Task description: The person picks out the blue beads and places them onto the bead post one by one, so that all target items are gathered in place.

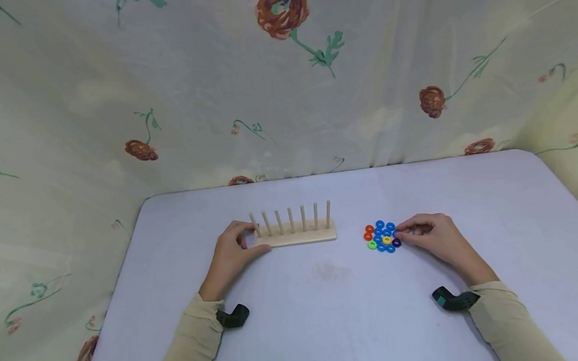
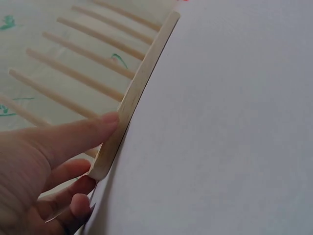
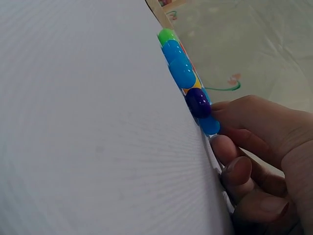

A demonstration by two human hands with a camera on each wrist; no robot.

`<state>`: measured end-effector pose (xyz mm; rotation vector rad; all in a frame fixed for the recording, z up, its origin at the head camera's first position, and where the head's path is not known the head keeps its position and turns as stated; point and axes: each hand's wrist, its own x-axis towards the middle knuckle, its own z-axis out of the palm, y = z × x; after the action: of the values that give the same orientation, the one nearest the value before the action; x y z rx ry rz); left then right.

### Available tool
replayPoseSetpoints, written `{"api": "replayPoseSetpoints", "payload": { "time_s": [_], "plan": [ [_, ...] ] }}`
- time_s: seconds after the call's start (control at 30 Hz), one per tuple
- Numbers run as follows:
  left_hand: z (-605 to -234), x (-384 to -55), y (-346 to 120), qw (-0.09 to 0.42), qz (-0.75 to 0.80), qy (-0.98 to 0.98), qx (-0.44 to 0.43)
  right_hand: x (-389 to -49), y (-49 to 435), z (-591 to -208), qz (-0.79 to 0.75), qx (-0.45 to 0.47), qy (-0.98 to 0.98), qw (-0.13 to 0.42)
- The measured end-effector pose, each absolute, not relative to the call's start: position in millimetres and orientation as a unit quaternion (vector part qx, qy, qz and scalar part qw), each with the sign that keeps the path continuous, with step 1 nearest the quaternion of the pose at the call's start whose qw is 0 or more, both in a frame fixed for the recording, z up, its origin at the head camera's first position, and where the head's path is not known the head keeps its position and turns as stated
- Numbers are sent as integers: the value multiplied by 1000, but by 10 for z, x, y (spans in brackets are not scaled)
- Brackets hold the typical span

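A pale wooden rack of seven round pegs (image 1: 296,238) has its left end clamped in the left grip (image 1: 231,253); near its right end lie glossy multicoloured rings (image 3: 182,73); the right grip (image 1: 434,238) is at their right edge, whether clamped on one I cannot tell; rack and rings rest on the white counter (image 1: 337,321).

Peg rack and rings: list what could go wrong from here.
The rings lie crowded together, so the right hand, at the cluster's edge, might nudge some of them aside. The left hand grips the peg rack at one end only, so the far end might swing if knocked.
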<state>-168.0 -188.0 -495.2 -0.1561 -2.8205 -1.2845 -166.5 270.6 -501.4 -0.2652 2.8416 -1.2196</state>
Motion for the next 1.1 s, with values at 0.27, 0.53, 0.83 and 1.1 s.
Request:
{"api": "replayPoseSetpoints", "payload": {
  "time_s": [0.27, 0.53, 0.83, 1.1],
  "plan": [
    [-4972, -1656, -1845, 27, -413, -910, -27, -1676, 2710, -5011, -392, -84, 916, 24],
    [-4980, -1661, -1838, 36, -411, -910, -35, -1672, 2724, -5007, -382, -85, 920, 29],
    [-5007, -1689, -1859, 29, -408, -912, -32, -1635, 2744, -5005, -412, -86, 907, 28],
    [-4972, -1667, -1850, 23, -411, -911, -30, -1644, 2764, -5039, -406, -104, 908, 14]
  ]
}}
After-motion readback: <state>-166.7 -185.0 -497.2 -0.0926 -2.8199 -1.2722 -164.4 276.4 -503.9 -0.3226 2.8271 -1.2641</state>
